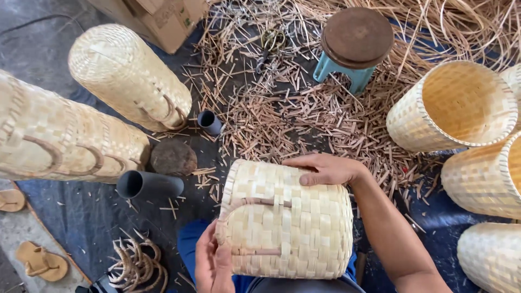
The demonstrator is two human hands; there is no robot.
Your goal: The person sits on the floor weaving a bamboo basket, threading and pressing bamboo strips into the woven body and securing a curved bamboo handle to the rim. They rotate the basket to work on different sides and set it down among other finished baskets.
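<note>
A pale woven basket (pixel 304 228) lies on its side across my lap, with a curved cane handle (pixel 244 203) fixed to its side near the rim. My left hand (pixel 213 263) grips the rim and the lower end of that handle at the basket's left edge. My right hand (pixel 325 169) rests flat on top of the basket, fingers pointing left, thumb pressed on the weave.
Stacked woven baskets (pixel 127 76) with handles lie at left, and open baskets (pixel 458 106) stand at right. A teal stool (pixel 355 40) stands among scattered cane offcuts. Dark tubes (pixel 149 184), loose curved handles (pixel 135 266), scissors (pixel 271 43), sandals (pixel 40 260) and a cardboard box (pixel 163 19) lie around.
</note>
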